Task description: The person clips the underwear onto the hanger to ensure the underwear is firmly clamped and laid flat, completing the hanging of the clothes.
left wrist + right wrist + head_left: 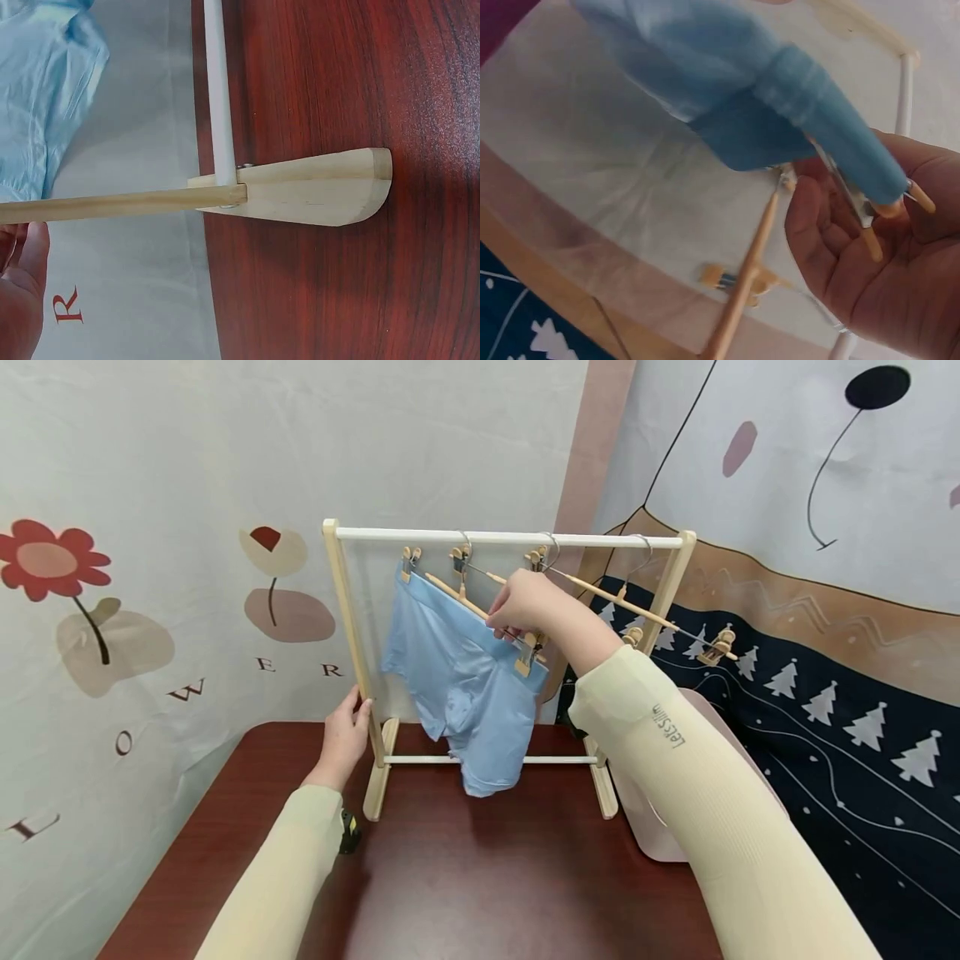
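Light blue shorts [465,685] hang in the head view from a clip hanger [459,595], its wooden clips on the waistband near both ends. My right hand [534,606] grips this hanger's bar close to the right-hand clip [527,656]. In the right wrist view, curled fingers [810,225] lie around the hanger end beside the blue waistband [840,127]. Low on the left, my left hand [347,735] holds the wooden post [347,610] of the small garment rack between thumb and fingers. The post also crosses the left wrist view above my thumb [34,251].
Two more clip hangers, one with its bar [637,606] jutting forward right, hang from the white rail [427,535]. The rack's feet [380,777] stand on a dark red table [480,877]. A pale pink container [652,827] sits at right, against a patterned cloth [825,710].
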Action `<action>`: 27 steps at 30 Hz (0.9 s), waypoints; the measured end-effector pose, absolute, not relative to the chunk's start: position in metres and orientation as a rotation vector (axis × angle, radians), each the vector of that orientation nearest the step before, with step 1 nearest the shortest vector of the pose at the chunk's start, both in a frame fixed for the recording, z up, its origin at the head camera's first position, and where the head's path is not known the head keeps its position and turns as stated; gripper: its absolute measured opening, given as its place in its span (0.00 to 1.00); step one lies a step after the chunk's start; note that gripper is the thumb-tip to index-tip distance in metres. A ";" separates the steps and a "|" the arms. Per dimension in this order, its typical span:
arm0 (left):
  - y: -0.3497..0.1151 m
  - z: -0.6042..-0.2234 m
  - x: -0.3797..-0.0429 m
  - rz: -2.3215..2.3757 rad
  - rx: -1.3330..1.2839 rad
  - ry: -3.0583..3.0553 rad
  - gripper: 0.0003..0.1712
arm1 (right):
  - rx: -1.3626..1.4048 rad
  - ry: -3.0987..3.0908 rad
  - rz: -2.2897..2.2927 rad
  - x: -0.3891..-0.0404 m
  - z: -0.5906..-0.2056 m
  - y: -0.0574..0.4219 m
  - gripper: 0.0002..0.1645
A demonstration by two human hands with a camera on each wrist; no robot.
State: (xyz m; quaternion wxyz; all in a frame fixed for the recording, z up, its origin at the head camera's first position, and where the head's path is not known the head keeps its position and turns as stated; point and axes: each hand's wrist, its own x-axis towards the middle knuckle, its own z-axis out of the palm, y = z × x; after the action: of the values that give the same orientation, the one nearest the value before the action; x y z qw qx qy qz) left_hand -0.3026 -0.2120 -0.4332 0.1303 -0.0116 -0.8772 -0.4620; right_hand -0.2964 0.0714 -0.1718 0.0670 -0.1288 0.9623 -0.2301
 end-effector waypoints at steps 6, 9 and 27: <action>-0.213 -0.432 -0.302 -1.335 -0.020 -2.558 0.33 | -0.396 2.911 -0.786 -0.298 -0.179 0.067 0.11; -0.214 -0.431 -0.302 -1.334 -0.010 -2.564 0.33 | -0.418 2.935 -0.782 -0.296 -0.181 0.058 0.11; -0.213 -0.434 -0.302 -1.293 -0.006 -2.576 0.34 | -0.481 2.900 -0.886 -0.286 -0.187 0.022 0.15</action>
State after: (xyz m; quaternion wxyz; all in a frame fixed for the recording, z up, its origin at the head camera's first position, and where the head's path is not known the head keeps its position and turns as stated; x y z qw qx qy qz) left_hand -0.3022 -0.2133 -0.4339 0.1291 -0.0020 -0.8862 -0.4449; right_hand -0.2860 0.0215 -0.1873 0.0357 -0.1567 0.9439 -0.2885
